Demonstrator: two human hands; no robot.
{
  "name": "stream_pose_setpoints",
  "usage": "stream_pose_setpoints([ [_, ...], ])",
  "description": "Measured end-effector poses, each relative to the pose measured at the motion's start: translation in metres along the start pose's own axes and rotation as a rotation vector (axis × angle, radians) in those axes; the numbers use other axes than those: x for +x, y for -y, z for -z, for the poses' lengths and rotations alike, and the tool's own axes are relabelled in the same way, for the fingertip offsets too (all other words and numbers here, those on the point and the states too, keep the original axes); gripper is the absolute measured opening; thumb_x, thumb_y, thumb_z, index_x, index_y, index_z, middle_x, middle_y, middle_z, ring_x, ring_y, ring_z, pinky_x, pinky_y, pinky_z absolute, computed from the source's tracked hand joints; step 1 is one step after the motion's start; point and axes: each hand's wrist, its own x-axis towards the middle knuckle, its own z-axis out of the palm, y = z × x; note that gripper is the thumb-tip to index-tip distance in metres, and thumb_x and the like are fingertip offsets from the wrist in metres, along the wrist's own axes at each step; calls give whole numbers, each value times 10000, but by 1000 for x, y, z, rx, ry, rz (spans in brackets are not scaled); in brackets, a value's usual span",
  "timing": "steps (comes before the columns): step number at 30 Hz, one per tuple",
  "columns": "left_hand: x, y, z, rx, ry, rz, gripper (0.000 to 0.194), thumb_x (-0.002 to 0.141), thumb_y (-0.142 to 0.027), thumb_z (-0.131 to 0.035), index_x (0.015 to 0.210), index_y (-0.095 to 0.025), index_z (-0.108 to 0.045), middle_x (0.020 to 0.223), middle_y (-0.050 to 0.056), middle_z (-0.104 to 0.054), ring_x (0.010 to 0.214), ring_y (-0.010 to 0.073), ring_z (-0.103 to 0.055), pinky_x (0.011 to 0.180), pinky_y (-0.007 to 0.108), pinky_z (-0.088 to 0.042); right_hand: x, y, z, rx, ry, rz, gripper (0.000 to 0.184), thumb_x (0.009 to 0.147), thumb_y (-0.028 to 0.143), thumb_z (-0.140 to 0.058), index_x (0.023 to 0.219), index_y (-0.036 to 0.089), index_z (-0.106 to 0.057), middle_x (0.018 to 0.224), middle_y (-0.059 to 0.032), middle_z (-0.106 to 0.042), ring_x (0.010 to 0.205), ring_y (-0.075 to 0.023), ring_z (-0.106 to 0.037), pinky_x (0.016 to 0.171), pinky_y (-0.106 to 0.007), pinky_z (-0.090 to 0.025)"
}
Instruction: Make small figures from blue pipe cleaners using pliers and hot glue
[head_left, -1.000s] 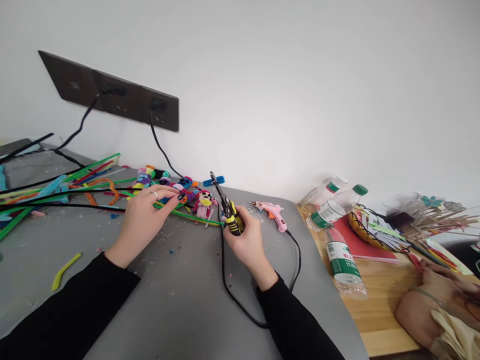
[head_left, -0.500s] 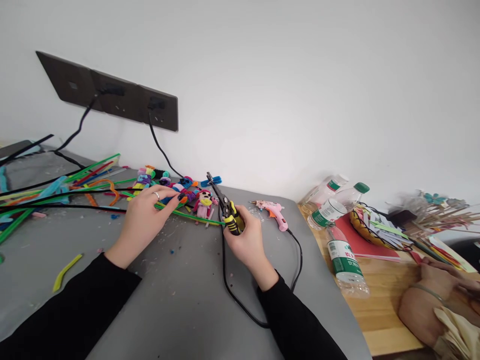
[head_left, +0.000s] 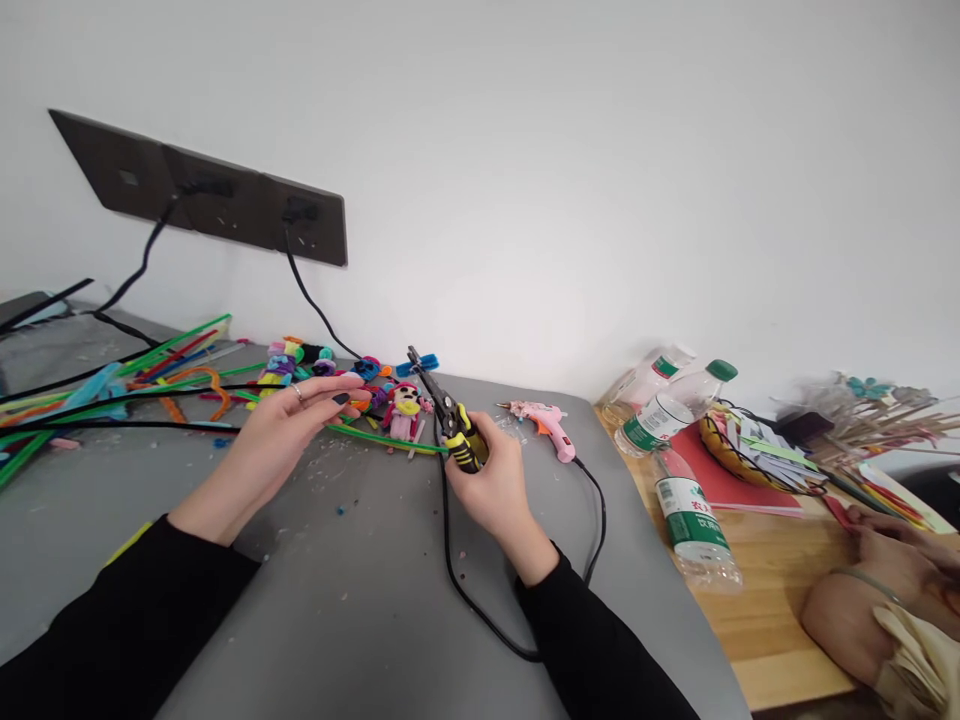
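Observation:
My right hand (head_left: 496,487) is closed round the yellow-and-black handles of a pair of pliers (head_left: 452,426), whose dark jaws point up and left over the grey table (head_left: 360,590). My left hand (head_left: 281,432) hovers just above the table. Its fingers reach right, pressed together, with the thumb tucked under them at a pile of small colourful pipe-cleaner figures (head_left: 390,395). What the fingertips pinch is too small to name. A green pipe cleaner (head_left: 390,440) runs from under that hand to the pliers.
Loose pipe cleaners (head_left: 135,375) and black cables lie at the left. A pink glue gun (head_left: 551,424) with a black cord lies right of the pliers. Plastic bottles (head_left: 694,530) and a basket (head_left: 750,455) crowd the wooden table, where another person's hand (head_left: 889,575) works.
My left hand has lifted off the green pipe cleaner and drawn slightly back to the left. The right hand and pliers have barely moved.

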Motion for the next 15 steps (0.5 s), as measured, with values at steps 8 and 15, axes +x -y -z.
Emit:
stream_pose_setpoints([
  [8,-2,-1,0,296,41,-158,356,753,-499,-729,1019,-269,-787,1074,97,-801,1018,344,-739,827,416,-598,0,1,1,16,6,-19,265,669,202,-558,926,206,-621,782,4,-646,684,-175,-569,631,-261,-439],
  [15,6,9,11,923,28,-669,339,918,-429,-495,804,-272,-773,948,109,-720,892,316,-606,777,428,-468,1,1,2,20,1,-12,270,669,210,-546,929,202,-621,774,10,-628,676,-166,-565,623,-252,-430],
])
